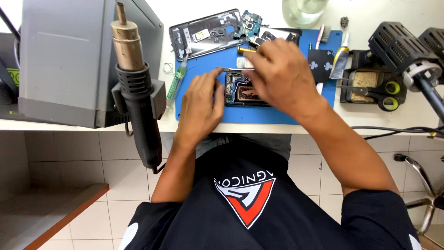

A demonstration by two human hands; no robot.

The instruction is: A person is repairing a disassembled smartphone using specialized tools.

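The opened smartphone body with exposed copper-coloured shield and circuitry (243, 90) lies on the blue rectangular work mat (203, 109) near the front edge of the white desk (370, 115), its long axis running roughly left to right. Both hands bear on it. The left hand (201, 104) rests at the phone's left end, fingers curled loosely, thumb and forefinger pinched near the tip of a thin metal tool (236, 69). The right hand (277, 76) covers the phone's upper right part from above and grasps that slim tool, which points left along the phone's upper edge; how firmly the fingers close cannot be told. The right hand is nearer the phone's middle.

Behind the phone, toward the mat's far edge, lie a grey phone back frame (203, 34) and a small blue circuit board (250, 21), so free space there is tight. To the left a black-handled hot-air gun with brass nozzle (134, 88) hangs on a grey station box (69, 60). To the right stands a black soldering-iron stand with sponge (370, 85).
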